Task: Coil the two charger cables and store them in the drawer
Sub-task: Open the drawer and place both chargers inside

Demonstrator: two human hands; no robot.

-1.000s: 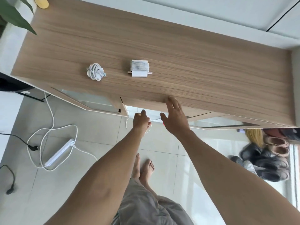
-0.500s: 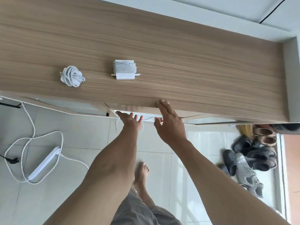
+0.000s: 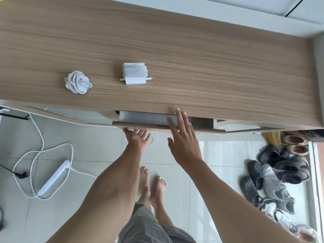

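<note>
Two white coiled chargers lie on the wooden cabinet top (image 3: 192, 58): a round bundled cable (image 3: 77, 82) at the left and a cable wrapped around its square adapter (image 3: 134, 73) near the middle. Below the top's front edge a drawer (image 3: 149, 124) stands pulled out a little, with a pale inside showing. My left hand (image 3: 137, 137) grips the underside of the drawer front with its fingers curled under it. My right hand (image 3: 183, 135) hovers over the drawer's front edge, fingers spread, holding nothing.
On the tiled floor at the left lies a white power strip (image 3: 54, 178) with looping white cable and a black plug (image 3: 22, 174). Several shoes (image 3: 277, 178) are piled at the right. My bare feet (image 3: 151, 183) stand below the drawer.
The drawer has come out from nearly shut to partly open. My left hand moved under its front; my right hand lifted off the cabinet edge and spread open.
</note>
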